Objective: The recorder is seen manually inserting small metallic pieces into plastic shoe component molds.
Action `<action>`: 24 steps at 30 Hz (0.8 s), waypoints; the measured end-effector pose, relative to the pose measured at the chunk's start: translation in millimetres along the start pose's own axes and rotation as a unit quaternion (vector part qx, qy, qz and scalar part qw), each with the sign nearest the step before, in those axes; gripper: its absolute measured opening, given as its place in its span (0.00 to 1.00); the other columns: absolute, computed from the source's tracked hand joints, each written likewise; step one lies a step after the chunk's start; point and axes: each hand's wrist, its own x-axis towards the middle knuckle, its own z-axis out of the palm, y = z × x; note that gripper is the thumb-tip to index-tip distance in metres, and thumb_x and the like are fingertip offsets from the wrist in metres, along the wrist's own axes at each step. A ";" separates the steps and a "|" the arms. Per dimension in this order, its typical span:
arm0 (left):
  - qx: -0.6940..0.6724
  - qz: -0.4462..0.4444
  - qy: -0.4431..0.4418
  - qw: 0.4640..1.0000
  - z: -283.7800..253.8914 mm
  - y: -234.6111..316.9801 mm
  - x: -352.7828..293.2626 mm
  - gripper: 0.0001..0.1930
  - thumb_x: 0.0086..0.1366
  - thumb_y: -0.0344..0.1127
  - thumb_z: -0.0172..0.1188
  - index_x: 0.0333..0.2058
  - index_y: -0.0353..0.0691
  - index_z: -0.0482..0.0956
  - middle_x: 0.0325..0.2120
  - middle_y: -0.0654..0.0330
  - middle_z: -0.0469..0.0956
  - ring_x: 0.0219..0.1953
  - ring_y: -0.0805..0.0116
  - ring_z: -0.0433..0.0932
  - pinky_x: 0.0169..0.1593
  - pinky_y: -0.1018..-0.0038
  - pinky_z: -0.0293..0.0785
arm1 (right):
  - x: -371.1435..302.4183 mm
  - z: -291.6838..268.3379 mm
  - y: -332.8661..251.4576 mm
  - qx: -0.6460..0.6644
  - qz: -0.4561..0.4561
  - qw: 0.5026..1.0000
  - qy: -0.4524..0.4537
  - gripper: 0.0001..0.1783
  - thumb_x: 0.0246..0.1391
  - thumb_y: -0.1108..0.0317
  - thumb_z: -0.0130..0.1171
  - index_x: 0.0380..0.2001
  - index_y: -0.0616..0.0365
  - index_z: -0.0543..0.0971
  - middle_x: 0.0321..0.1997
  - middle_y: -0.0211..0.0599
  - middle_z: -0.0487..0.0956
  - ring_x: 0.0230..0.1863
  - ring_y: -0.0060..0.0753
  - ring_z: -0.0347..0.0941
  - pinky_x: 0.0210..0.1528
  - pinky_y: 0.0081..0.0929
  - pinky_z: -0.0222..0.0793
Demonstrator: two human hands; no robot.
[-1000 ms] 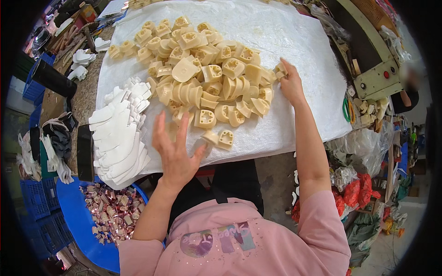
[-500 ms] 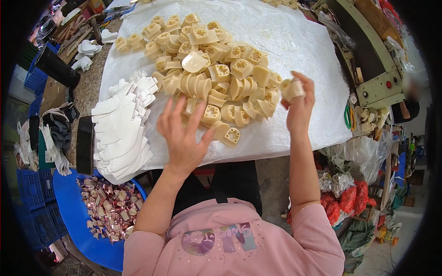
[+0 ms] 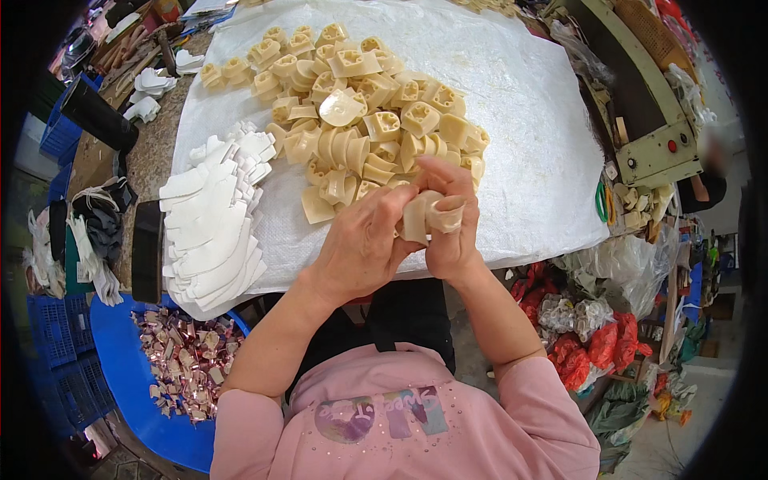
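My two hands are together just above the near edge of the cloth-covered table. Cream plastic shoe heels (image 3: 416, 218), at least two, sit between them. My left hand (image 3: 358, 246) is closed with its fingertips on the left one. My right hand (image 3: 458, 232) curls around the other, its fingers bent over the top. Just beyond my hands lies a heap of the same loose heels (image 3: 382, 124), some showing a holed end. Part of that heap is hidden behind my fingers.
White cut pieces (image 3: 212, 228) lie in an overlapping stack on the white sheet (image 3: 528, 104), beside a dark phone-like slab (image 3: 147, 252). A blue tub (image 3: 120, 360) at lower left holds shiny pinkish pieces. A green machine (image 3: 660, 152) stands at right, with red bags (image 3: 604, 344) below.
My right hand has come left and nearer with the heels it holds. My left hand has left the heap's near side and met it, closing on a heel. Heels along the near edge have shifted.
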 end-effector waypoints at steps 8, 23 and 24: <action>0.108 -0.081 -0.010 0.991 -9.2 7.8 6.0 0.22 0.54 0.31 0.61 0.48 0.35 0.66 0.39 0.50 0.70 0.42 0.53 0.70 0.46 0.63 0.66 | 30.5 -16.5 19.0 -0.137 -0.019 0.990 0.036 0.22 0.56 0.59 0.54 0.51 0.57 0.69 0.41 0.38 0.68 0.43 0.34 0.64 0.46 0.29 0.62; 0.247 -0.103 -0.020 0.963 -11.1 4.4 3.5 0.34 0.47 0.26 0.60 0.57 0.41 0.66 0.49 0.53 0.63 0.52 0.55 0.61 0.52 0.60 0.56 | 32.1 -36.7 30.2 -0.523 -0.054 0.850 -0.034 0.28 0.34 0.80 0.55 0.45 0.52 0.77 0.44 0.33 0.74 0.51 0.40 0.64 0.55 0.43 0.47; 0.255 -0.085 -0.024 0.963 -9.5 2.3 9.1 0.35 0.47 0.27 0.61 0.58 0.43 0.66 0.50 0.53 0.64 0.52 0.55 0.61 0.52 0.61 0.56 | 32.1 -37.9 31.9 -0.523 -0.055 0.850 -0.035 0.28 0.34 0.80 0.55 0.45 0.52 0.77 0.44 0.33 0.74 0.51 0.40 0.64 0.55 0.43 0.47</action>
